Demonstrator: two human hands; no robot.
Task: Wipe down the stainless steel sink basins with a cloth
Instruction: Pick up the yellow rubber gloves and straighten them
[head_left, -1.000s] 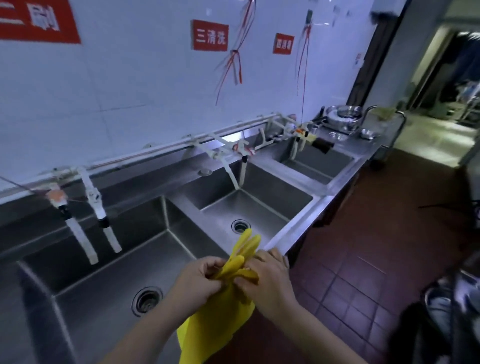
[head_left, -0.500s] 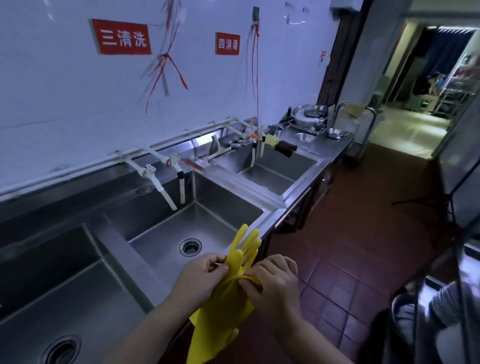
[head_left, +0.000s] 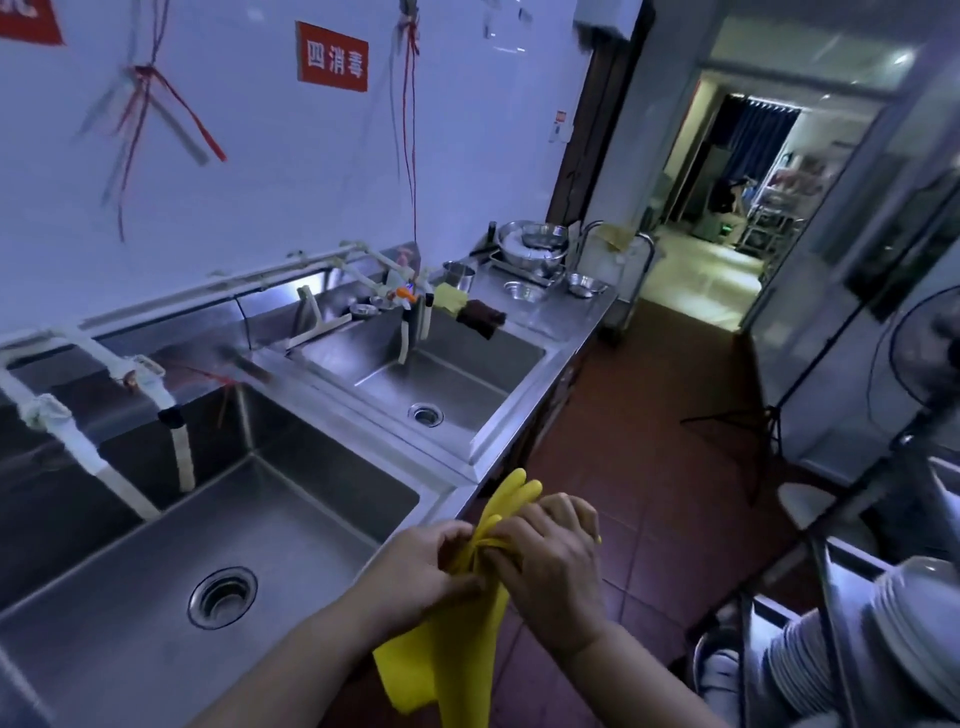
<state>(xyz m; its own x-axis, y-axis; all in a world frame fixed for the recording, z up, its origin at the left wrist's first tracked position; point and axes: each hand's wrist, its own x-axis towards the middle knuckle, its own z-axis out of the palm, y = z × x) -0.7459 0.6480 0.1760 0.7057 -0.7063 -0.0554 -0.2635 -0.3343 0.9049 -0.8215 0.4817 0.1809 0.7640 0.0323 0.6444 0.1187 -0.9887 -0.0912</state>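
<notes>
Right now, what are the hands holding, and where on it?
Both hands, left and right, grip a yellow rubber glove around its palm, just below the fingers; the cuff hangs down.

- A commercial kitchen's dishwashing area, shown by a long stainless steel sink unit (head_left: 452, 467) with deep basins.
- Red station sign (head_left: 332, 57) above it on the wall.
- Metal bowls (head_left: 535, 244) on the surface at its far end.
- Stacked plates (head_left: 904, 649) opposite it.

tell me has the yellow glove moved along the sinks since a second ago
Yes. The yellow glove, gripped by both hands, has travelled rightward along the counter, from beside the earlier basin to the front corner of the near basin.
</notes>
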